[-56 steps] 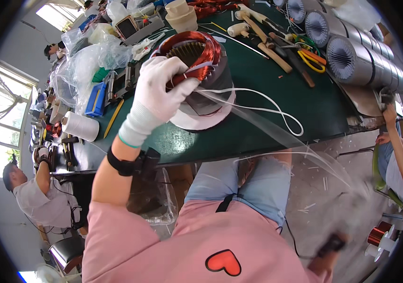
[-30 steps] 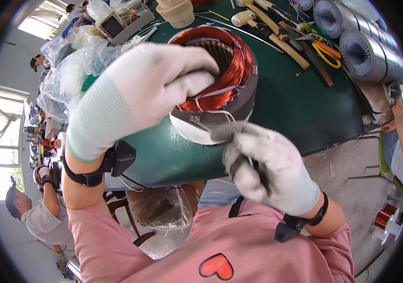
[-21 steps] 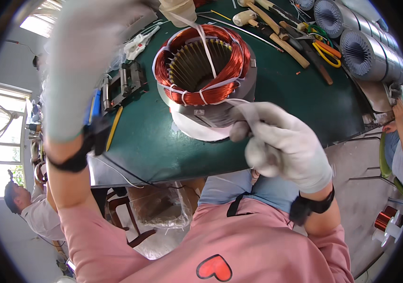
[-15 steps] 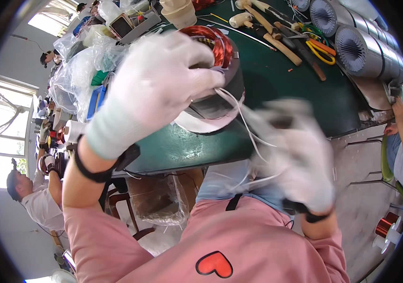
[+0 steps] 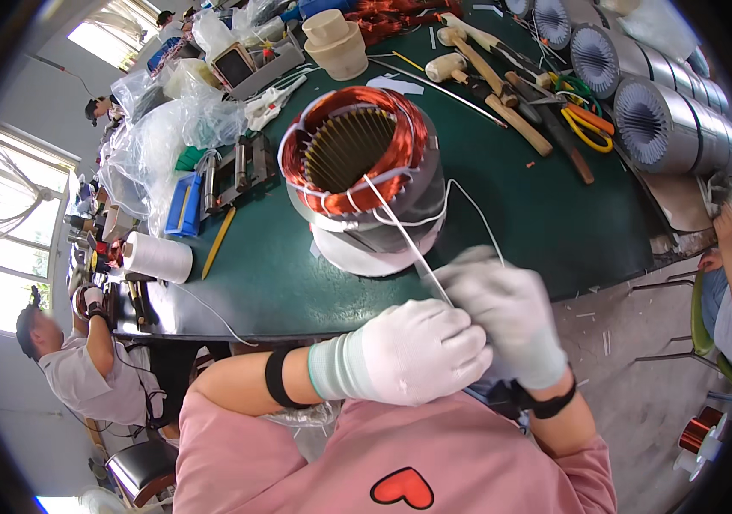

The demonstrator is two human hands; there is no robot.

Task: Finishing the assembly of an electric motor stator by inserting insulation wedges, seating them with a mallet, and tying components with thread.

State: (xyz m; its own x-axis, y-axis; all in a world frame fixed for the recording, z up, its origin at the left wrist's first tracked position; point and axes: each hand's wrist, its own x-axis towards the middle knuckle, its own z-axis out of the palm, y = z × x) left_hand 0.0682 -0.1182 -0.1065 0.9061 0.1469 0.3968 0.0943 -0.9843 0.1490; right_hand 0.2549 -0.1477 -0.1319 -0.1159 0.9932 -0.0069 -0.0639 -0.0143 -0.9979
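Note:
A motor stator (image 5: 366, 223) with red-brown copper windings (image 5: 409, 141) stands upright on the green table, its slotted bore facing up. White cord (image 5: 402, 227) is laced around the winding ring and runs taut from it toward me. My left hand (image 5: 413, 353), in a white knitted glove, is closed at the near end of this cord. Right beside it my gloved right hand (image 5: 503, 317), partly blurred, is closed where the cord comes in. A slack loop of the cord also arcs from the stator's right side to my right hand. The fingertips of both hands are hidden.
Mallets (image 5: 447, 67), yellow-handled scissors (image 5: 587, 128) and other tools lie at the back right, near several steel stator cores (image 5: 644, 124). To the left are a thread spool (image 5: 158, 257), a yellow pencil (image 5: 219, 243), a blue block (image 5: 184, 206) and plastic bags. Co-workers sit at both sides.
Both hands have come away from the stator. My left hand moved down and right to meet my right hand near the table edge, drawing the cord taut and uncovering the windings.

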